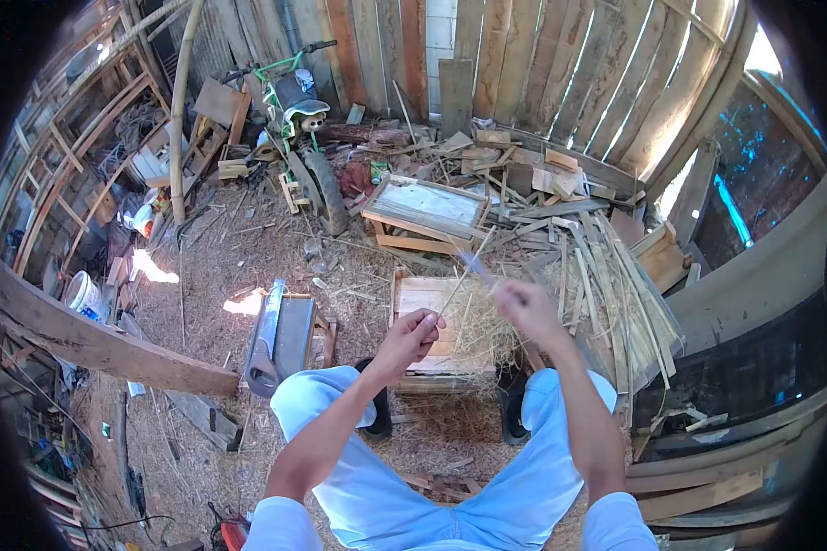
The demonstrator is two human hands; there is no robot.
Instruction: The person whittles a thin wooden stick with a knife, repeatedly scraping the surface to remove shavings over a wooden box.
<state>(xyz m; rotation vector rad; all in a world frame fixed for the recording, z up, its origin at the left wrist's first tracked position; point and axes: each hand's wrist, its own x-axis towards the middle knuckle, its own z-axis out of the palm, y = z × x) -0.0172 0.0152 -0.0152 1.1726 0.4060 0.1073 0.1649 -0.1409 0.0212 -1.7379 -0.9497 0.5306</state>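
My left hand (411,342) is closed around the lower end of a thin wooden stick (458,284), which slants up and away to the right. In my right hand (527,312) is the handle of a knife; its blade (474,264), smeared by motion, points up and left close to the stick's upper part. Below both hands, between my feet, sits a low wooden box (420,317). Pale thin shavings (489,338) are heaped on its right side, under my right hand.
A handsaw (266,335) lies on a small stool (294,332) to my left. A wooden tray-like frame (429,204), scrap wood (524,174) and long strips (620,294) lie ahead and right. A motorbike (308,138) stands by the plank wall (551,73). Beams flank both sides.
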